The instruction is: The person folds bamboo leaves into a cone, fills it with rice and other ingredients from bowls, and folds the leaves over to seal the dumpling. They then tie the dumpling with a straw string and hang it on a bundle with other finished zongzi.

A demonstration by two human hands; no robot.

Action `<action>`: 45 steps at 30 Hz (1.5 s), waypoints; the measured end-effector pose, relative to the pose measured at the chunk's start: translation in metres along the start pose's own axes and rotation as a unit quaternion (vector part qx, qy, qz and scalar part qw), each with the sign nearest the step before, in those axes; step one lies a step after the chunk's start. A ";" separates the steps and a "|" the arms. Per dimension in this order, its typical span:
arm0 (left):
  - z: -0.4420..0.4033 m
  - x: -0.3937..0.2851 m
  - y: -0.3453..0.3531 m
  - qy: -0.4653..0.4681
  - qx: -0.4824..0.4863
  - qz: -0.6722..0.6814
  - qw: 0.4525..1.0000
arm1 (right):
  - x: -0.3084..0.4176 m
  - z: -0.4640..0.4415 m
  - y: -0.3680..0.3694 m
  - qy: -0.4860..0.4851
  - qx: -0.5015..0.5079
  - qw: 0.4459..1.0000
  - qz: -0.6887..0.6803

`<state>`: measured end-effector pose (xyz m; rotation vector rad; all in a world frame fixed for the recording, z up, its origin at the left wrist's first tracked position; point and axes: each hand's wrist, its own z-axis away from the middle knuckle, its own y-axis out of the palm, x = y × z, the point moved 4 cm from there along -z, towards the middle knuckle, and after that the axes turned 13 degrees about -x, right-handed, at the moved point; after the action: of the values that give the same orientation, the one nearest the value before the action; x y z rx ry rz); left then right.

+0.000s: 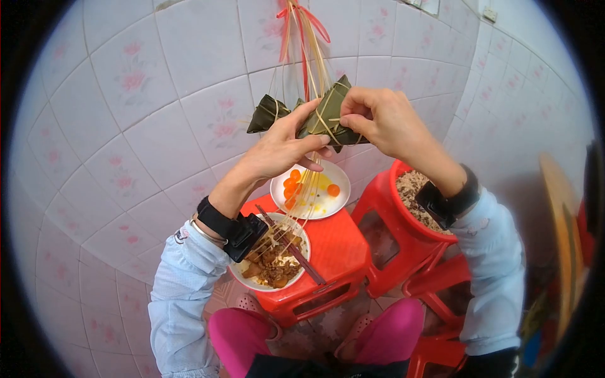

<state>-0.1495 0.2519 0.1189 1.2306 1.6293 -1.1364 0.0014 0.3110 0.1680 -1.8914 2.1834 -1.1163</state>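
A leaf-wrapped rice dumpling (330, 108), bound with thin straw ties, hangs in front of the tiled wall. My left hand (285, 143) grips it from the left, with the thumb across its lower front. On its right side, my right hand (382, 121) is closed in a pinch at the straw tie, where a short end shows by the fingertips. Another wrapped dumpling (267, 114) hangs just left, partly behind my left hand. The straw strands (311, 47) run up to a red ribbon (320, 25), and loose ones trail down below the dumpling.
Below, a red stool (337, 252) bears a white plate (340, 173) with orange egg yolks and a bowl (302, 236) of meat filling. Chopsticks (291, 246) lie across the bowl. At right, a red tub (397, 173) of rice stands on another red stool (381, 277).
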 end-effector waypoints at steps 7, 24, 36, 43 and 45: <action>-0.001 0.002 0.000 -0.007 -0.012 -0.015 1.000 | 0.000 -0.006 0.014 -0.047 0.034 0.997 0.050; 0.003 0.003 -0.009 -0.045 -0.039 0.010 0.998 | -0.011 -0.001 0.023 -0.166 -0.046 0.985 -0.013; 0.000 0.011 -0.012 -0.040 -0.074 0.006 0.996 | -0.002 0.000 0.027 -0.180 -0.015 0.984 -0.007; 0.000 0.014 -0.014 -0.027 -0.096 -0.022 0.995 | -0.005 -0.001 0.033 -0.111 0.004 0.993 0.028; 0.000 0.015 -0.015 -0.036 -0.102 0.011 0.994 | -0.005 -0.002 0.033 -0.114 0.000 0.993 0.021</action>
<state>-0.1673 0.2537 0.1074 1.0603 1.6298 -0.9632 -0.0259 0.3161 0.1495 -1.8597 2.0878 -0.8464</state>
